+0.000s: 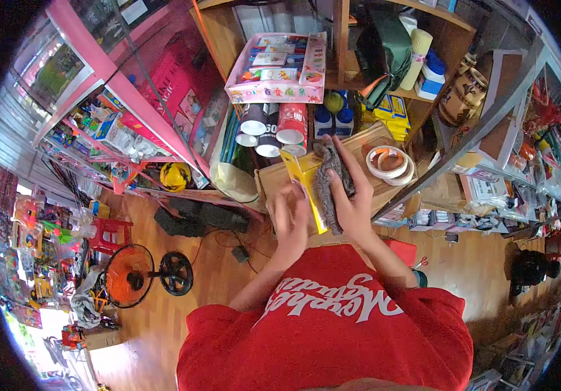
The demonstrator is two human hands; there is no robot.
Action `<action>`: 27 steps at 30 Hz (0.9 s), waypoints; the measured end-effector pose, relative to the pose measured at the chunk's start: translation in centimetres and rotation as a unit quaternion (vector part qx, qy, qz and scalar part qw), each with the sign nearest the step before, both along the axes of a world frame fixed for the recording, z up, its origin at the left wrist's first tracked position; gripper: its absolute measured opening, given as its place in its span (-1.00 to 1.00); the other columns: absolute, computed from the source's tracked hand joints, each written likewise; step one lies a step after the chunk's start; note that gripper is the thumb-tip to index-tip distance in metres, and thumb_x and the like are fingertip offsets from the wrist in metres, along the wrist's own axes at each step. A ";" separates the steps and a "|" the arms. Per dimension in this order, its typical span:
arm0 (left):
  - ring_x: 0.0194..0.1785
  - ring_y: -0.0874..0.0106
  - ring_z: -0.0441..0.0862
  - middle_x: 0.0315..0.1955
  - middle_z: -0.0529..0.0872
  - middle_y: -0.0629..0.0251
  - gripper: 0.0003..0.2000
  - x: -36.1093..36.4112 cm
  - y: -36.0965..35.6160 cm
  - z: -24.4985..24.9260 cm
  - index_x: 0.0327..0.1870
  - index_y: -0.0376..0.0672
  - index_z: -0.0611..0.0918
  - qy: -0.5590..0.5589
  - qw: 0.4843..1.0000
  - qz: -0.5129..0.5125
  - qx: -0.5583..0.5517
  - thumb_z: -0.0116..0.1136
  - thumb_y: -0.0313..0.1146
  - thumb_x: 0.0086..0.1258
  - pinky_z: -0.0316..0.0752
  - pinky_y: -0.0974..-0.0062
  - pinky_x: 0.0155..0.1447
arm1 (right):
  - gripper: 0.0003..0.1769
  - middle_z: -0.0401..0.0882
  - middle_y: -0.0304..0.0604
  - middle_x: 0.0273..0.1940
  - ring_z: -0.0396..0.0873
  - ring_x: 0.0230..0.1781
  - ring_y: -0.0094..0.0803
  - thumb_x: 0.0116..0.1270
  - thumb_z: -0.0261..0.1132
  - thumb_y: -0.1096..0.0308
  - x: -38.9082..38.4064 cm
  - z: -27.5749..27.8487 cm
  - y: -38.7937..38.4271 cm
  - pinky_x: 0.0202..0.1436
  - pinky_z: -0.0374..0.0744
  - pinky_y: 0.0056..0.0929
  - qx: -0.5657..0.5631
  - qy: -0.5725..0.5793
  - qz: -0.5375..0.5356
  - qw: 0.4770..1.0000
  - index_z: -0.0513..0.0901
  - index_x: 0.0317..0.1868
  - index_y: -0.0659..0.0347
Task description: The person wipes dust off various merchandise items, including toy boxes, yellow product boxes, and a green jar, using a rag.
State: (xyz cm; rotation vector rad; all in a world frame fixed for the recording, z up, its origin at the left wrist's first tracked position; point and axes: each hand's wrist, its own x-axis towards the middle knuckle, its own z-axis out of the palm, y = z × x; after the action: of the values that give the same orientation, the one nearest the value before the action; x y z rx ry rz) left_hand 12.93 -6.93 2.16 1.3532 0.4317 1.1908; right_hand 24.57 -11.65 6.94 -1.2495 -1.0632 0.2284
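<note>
My left hand (pixel 290 214) is closed around a flat yellow packet (pixel 295 171), which stands tilted on its edge in front of my chest. Close beside it, my right hand (pixel 353 203) grips a dark grey cloth (pixel 327 186), bunched between thumb and fingers. The cloth is right at the packet's face. Both hands are over the near edge of a wooden shelf board (pixel 270 186). To the right of the right hand, white tape rolls (pixel 398 174) lie on the board.
Behind the hands stand cylindrical cans (pixel 291 124) under a pink-and-white box (pixel 277 93) of small packs. Several yellow packets (pixel 391 117) and blue-and-white bottles (pixel 344 122) sit farther right. A metal frame bar (pixel 453 153) slants past the right side. An orange fan (pixel 130 277) stands on the floor at left.
</note>
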 end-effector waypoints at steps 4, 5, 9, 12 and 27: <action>0.15 0.46 0.37 0.10 0.39 0.18 -0.53 0.3 0.2 1.9 0.27 -0.23 0.20 -0.047 0.999 0.015 -0.008 0.05 -0.54 0.38 0.31 0.47 0.20 | -0.46 0.40 -0.02 0.28 0.33 0.29 -0.35 0.31 0.13 0.52 0.5 0.4 -0.3 0.35 0.24 -0.38 -0.010 0.111 0.077 0.991 0.33 0.32 0.35; 0.14 0.46 0.39 0.10 0.40 0.18 -0.53 0.3 0.2 1.9 0.28 -0.24 0.20 -0.066 0.997 0.015 -0.027 0.04 -0.54 0.39 0.33 0.47 0.19 | -0.46 0.39 -0.03 0.28 0.32 0.30 -0.36 0.31 0.12 0.53 0.3 -0.1 -0.2 0.36 0.22 -0.39 -0.011 0.111 0.078 0.991 0.33 0.32 0.35; -0.14 0.57 0.55 -0.13 0.60 0.30 -0.67 -0.6 1.1 -1.2 0.14 -0.26 0.39 -0.021 0.976 -0.077 -0.201 0.10 -0.40 0.42 0.47 0.57 -0.04 | -0.42 0.27 0.02 0.35 0.21 0.38 -0.30 0.29 0.06 0.59 -1.0 -2.5 -0.4 0.42 0.13 -0.37 -0.014 0.068 0.051 0.996 0.26 0.35 0.40; -0.19 0.61 0.54 -0.22 0.63 0.34 -0.75 -0.8 1.0 -0.1 0.03 -0.28 0.47 -0.014 0.986 -0.030 -0.164 0.10 -0.35 0.43 0.46 0.61 -0.08 | -0.38 0.11 0.11 0.42 0.07 0.46 -0.16 0.27 0.00 0.63 -2.2 -3.0 -2.0 0.45 0.07 -0.30 -0.026 0.004 0.024 0.999 0.19 0.38 0.40; -0.06 0.52 0.53 -0.06 0.58 0.24 -0.62 -0.4 0.9 1.0 0.25 -0.28 0.32 0.018 0.997 0.047 -0.064 0.01 -0.38 0.47 0.44 0.56 0.02 | -0.47 0.15 0.17 0.39 0.13 0.43 -0.01 0.31 0.05 0.60 -4.1 -2.3 -2.9 0.41 0.14 -0.23 -0.030 -0.107 0.032 0.993 0.31 0.32 0.36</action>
State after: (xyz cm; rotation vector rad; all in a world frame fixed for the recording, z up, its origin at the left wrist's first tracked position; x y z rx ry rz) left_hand 12.51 -5.98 3.18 1.2578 0.5942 1.1967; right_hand 20.48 -14.52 4.66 -1.3166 -1.2900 0.1784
